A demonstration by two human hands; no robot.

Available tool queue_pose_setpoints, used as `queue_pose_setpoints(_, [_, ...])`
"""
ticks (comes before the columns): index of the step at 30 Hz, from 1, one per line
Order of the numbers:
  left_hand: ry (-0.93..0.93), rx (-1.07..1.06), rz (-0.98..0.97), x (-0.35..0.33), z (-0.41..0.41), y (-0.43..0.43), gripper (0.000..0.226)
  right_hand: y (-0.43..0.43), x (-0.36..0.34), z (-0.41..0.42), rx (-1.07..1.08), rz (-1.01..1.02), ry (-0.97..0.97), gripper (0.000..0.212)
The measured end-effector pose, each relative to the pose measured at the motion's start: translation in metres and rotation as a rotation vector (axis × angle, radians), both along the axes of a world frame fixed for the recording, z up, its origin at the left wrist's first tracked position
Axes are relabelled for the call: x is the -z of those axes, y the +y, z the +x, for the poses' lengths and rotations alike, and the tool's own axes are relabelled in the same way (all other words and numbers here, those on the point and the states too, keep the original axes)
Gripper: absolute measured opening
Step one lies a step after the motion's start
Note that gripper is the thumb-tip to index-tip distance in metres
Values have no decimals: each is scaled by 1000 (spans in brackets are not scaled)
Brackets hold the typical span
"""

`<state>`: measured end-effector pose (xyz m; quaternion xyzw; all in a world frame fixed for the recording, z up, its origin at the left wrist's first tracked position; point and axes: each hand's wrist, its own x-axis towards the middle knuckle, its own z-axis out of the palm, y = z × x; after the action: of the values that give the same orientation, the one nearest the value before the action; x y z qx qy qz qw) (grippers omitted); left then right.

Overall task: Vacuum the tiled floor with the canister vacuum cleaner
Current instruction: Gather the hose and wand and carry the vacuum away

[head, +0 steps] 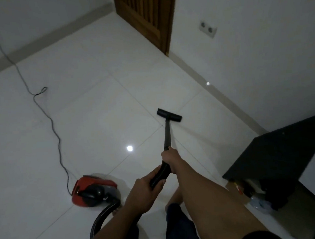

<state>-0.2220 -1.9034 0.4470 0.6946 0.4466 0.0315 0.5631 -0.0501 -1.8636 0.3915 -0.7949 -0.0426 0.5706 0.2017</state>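
A red and black canister vacuum [94, 191] sits on the white tiled floor [89, 109] at lower left. Its black ribbed hose [103, 216] curves from the canister up to my hands. My left hand [145, 193] is shut on the ribbed hose end. Just ahead of it, my right hand [169, 159] grips the black wand [167, 135] at its upper end. The wand slopes down to the flat black floor nozzle [169, 115], which rests on the tiles near a grout crossing.
The grey power cord [50, 119] snakes from the canister across the floor to the far left wall. A wooden door [146, 17] stands at the back. On the right wall is a double socket [207, 29]. A black table [278, 157] with clutter beneath stands at right.
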Motion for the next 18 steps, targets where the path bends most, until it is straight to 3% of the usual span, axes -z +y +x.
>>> queue_pose_setpoints(3, [-17, -53, 40, -15, -59, 2, 55, 15, -16, -60, -35, -25, 51, 59])
queue_pose_setpoints(9, [-15, -198, 147, -36, -175, 24, 56, 62, -65, -180, -152, -60, 131, 13])
queue_pose_setpoints(12, [-14, -274, 186, -50, -212, 37, 57, 84, -81, -223, -225, -25, 151, 23])
queue_pose_setpoints(16, [27, -372, 316, -73, -256, 56, 63, 113, -113, -271, -305, 32, 225, 19])
queue_pose_setpoints(18, [50, -432, 377, -83, -273, 64, 62, 125, -123, -288, -337, 47, 264, 31])
